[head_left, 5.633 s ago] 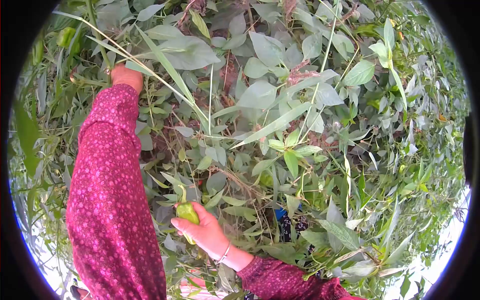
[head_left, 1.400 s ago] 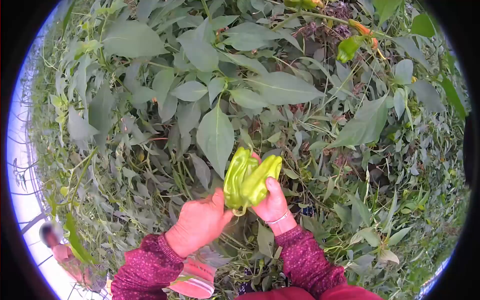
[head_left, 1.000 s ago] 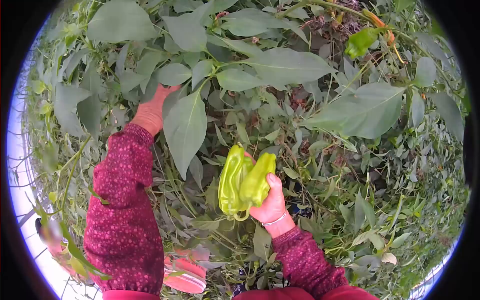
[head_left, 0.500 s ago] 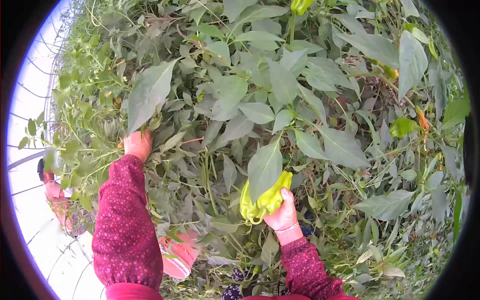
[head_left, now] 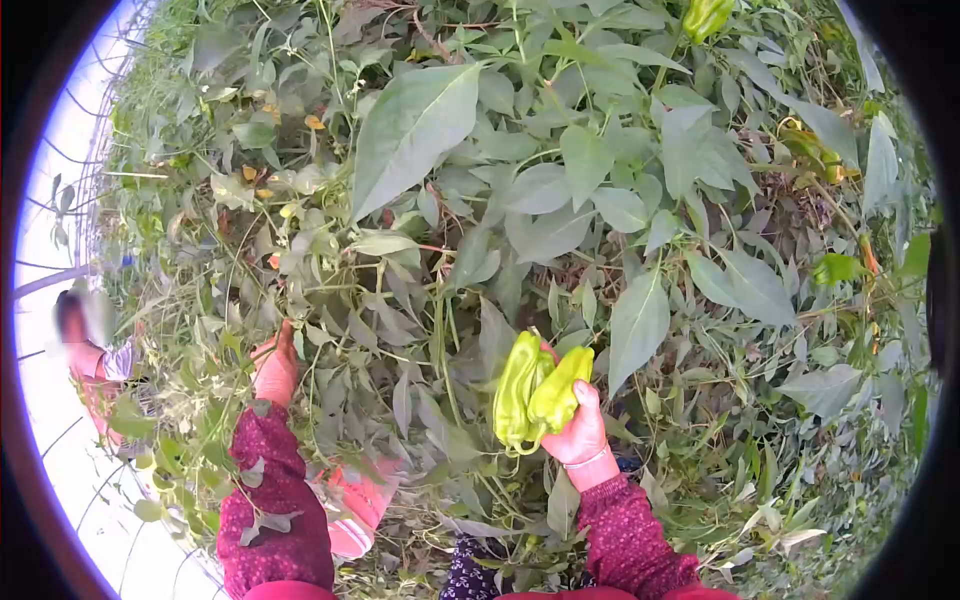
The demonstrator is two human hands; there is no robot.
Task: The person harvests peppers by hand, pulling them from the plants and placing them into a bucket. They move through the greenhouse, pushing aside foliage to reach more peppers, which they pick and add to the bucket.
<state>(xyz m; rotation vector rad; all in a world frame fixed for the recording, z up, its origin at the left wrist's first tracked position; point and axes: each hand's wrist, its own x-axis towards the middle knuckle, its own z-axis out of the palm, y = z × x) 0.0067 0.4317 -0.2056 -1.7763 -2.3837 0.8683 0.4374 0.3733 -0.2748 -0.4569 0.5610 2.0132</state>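
Observation:
My right hand [head_left: 583, 432] is closed around light green peppers in the lower middle of the head view. At least two show side by side: one pepper [head_left: 518, 385] on the left and another pepper [head_left: 562, 392] nearer my thumb. Their stems point down toward my wrist. My left hand [head_left: 275, 372] reaches into the pepper plants [head_left: 390, 290] on the left, with leaves around it. Its fingers are mostly hidden by foliage and blur, so what they touch does not show.
A light green pepper [head_left: 706, 18] hangs at the top, and another green pepper [head_left: 838, 268] at the right. Below my left hand lies a pink and white object [head_left: 358, 505]. Another person [head_left: 88, 375] is at the far left, beside the white wall [head_left: 60, 440] with dark curved lines.
My left hand has moved lower in the view, deeper among leaves. The peppers in my right hand now show uncovered; a leaf hung in front of them before. The view has shifted left.

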